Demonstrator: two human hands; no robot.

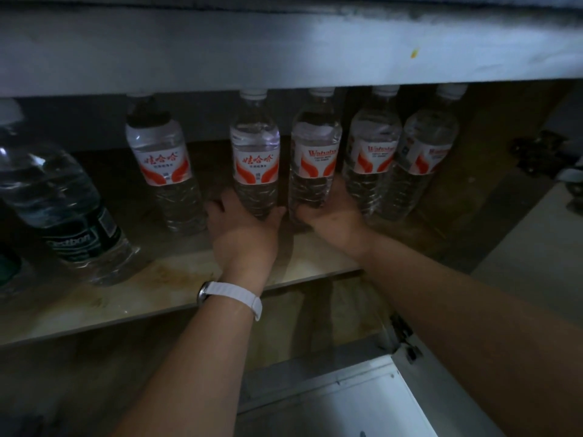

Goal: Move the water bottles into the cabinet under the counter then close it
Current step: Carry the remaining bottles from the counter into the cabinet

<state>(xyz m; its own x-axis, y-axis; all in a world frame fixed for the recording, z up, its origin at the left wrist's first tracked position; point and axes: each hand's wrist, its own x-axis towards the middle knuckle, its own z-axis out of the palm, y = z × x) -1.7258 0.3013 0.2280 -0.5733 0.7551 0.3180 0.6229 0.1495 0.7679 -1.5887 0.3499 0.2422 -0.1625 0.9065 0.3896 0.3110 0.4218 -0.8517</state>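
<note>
Several clear water bottles with red-and-white labels stand upright in a row on the cabinet shelf (176, 279) under the counter. My left hand (244, 230), with a white watch band on the wrist, grips the lower part of the middle bottle (255, 152). My right hand (334, 216) wraps the base of the bottle next to it (315, 149). One more labelled bottle (162, 159) stands to the left, and two others (372, 146) (424, 149) stand to the right, close together.
A larger clear bottle with a dark label (60, 203) leans at the shelf's left end. The counter's pale front edge (284, 52) hangs just above the bottle caps. The open white cabinet door (362, 402) lies at the lower right, with a hinge (407, 339) beside my right forearm.
</note>
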